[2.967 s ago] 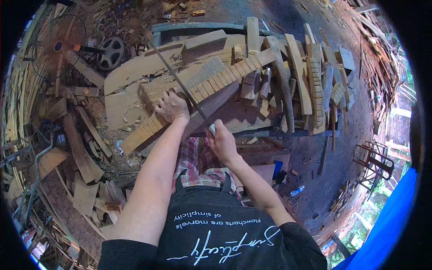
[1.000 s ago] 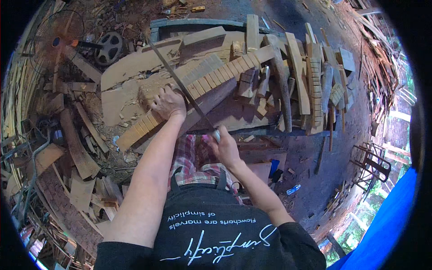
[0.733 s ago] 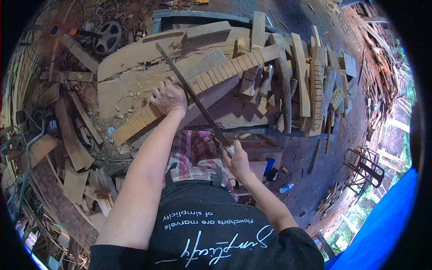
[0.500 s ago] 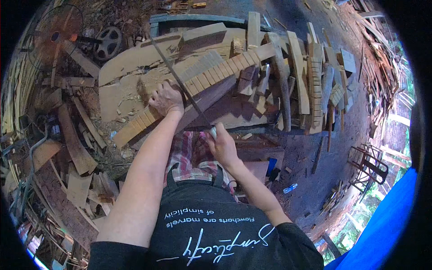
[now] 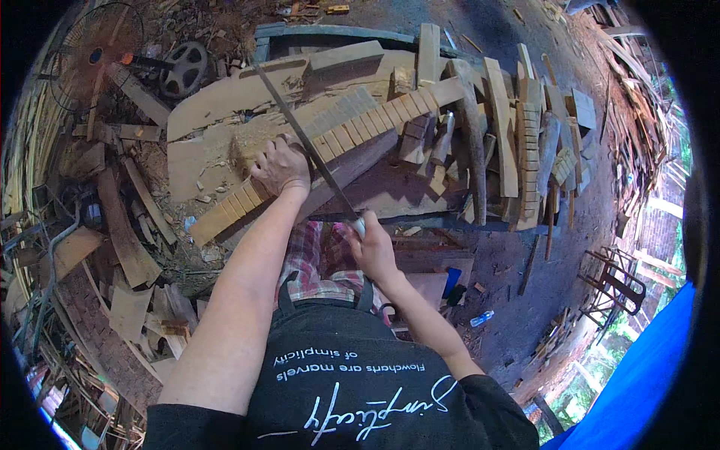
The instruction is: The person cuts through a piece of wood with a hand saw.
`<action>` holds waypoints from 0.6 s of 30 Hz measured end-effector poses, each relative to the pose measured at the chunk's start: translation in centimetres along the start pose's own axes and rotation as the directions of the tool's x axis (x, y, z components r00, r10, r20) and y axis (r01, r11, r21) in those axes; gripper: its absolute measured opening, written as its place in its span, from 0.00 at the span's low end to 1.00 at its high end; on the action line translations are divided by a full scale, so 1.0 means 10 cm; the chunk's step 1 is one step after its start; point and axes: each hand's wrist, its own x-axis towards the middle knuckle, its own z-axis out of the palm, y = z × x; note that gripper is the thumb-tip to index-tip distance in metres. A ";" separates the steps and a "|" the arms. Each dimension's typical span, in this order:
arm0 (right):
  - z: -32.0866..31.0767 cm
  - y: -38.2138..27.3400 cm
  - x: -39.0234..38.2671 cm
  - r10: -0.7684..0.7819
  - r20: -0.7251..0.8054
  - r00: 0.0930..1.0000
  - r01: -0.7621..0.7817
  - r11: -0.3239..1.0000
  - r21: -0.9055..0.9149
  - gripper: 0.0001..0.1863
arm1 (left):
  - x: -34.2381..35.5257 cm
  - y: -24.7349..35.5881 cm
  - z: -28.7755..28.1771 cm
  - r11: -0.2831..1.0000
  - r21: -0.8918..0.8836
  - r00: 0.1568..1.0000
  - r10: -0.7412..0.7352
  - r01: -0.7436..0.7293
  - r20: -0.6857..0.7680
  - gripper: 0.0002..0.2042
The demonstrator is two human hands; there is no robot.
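Observation:
A long notched wooden strip (image 5: 360,129) lies slantwise, rising to the right, with evenly spaced cuts across its upper side. My left hand (image 5: 281,166) presses down on it, fingers curled over the wood. My right hand (image 5: 373,251) is closed around the light handle of a saw (image 5: 304,140). Its long, narrow dark blade crosses the strip just right of my left hand and points to the far left. Under the strip runs a thicker dark timber (image 5: 356,166). Whether the teeth sit inside a cut cannot be made out.
The strip rests over a broad, cracked wooden slab (image 5: 195,124) strewn with chips. Several timbers and another notched piece (image 5: 528,161) lie to the right. A fan (image 5: 95,56) and a wheel (image 5: 184,69) stand far left. A plastic bottle (image 5: 482,319) lies on the floor.
The saw and my right hand have shifted slightly toward me, and more of the blade's flat side shows. My left hand keeps its place on the strip.

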 end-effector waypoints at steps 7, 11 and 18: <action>-0.27 0.16 -0.41 0.198 0.123 0.973 -0.199 0.980 -0.005 0.12 | 0.01 -0.01 -0.10 1.000 -0.001 1.000 0.002 -0.002 -0.020 0.10; 0.06 -0.18 0.52 -0.101 -0.050 0.994 0.099 0.994 -0.040 0.14 | 0.02 0.02 0.10 0.999 -0.034 0.998 0.011 -0.013 -0.055 0.10; -0.41 -0.37 0.58 -0.081 -0.088 0.993 0.089 0.992 0.093 0.14 | -0.03 0.00 -0.04 0.990 -0.138 0.993 -0.037 0.022 -0.110 0.12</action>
